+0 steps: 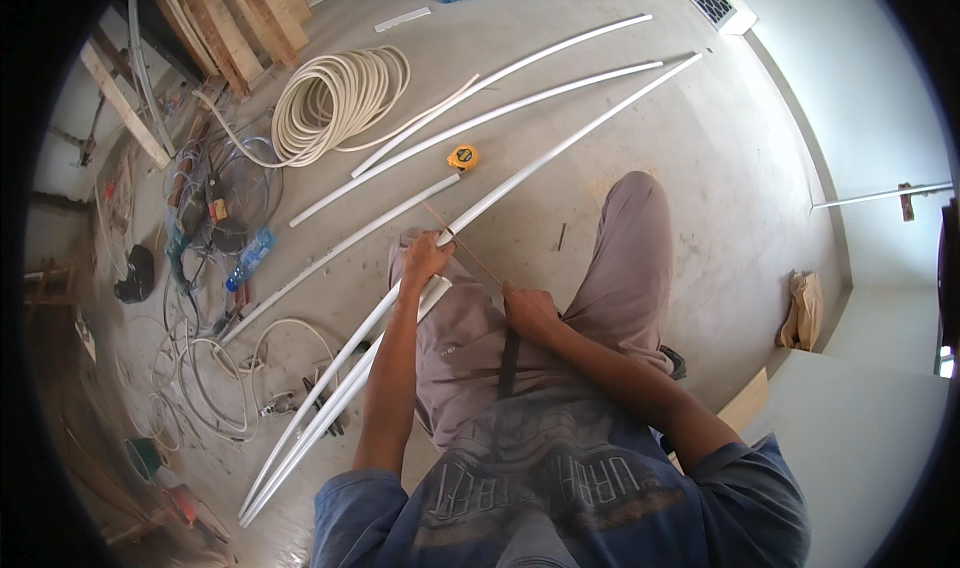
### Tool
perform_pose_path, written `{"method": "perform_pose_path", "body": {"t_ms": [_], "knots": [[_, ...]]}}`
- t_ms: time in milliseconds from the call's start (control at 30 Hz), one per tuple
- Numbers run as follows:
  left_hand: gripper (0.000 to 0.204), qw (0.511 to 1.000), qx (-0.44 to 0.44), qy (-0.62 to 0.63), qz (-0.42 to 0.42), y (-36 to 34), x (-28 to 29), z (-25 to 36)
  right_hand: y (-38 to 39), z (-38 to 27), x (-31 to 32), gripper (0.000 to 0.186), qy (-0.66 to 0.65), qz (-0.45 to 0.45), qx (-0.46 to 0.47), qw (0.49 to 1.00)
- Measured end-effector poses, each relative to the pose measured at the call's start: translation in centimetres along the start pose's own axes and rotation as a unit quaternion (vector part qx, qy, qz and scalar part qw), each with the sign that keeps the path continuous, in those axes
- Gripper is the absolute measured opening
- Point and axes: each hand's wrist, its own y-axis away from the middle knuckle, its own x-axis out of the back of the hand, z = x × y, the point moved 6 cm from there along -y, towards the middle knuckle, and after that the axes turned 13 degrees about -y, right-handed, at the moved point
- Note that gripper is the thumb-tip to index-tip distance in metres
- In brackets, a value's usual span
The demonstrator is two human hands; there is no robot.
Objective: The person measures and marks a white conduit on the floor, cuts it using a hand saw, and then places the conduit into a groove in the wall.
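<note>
My left hand [425, 258] is wrapped round a long white pipe [560, 150] above my left thigh. That pipe runs from the hand up to the far right. In my right hand [530, 311] is the near end of a thin brownish blade [475, 256], which looks like a bare hacksaw blade. It lies across the pipe just beyond my left fingers. Below the left hand, more white pipe lengths [335, 403] slant to the lower left beside my left forearm. Whether one of them is the same pipe is hidden by the hand.
Several white pipes [480, 108] lie on the concrete floor ahead, near a yellow tape measure [462, 158] and a coil of cream hose [335, 108]. Left are a blue-labelled bottle [250, 259], a power tool [178, 253] and tangled cables. A brown paper bag [802, 311] stands by the right wall.
</note>
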Motion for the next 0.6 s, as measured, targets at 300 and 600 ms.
{"method": "perform_pose_path", "body": {"t_ms": [300,600], "knots": [[0.046,0.998,-0.029,0.032,-0.04,-0.3,1.1,0.8,-6.7,2.5,-1.3,0.022,-0.006,0.031,0.0,1.0],[0.033,0.976,0.008,0.194,0.095,4.7,4.6,0.8,-5.6,0.1,2.7,0.033,0.047,0.018,0.051,0.997]]}}
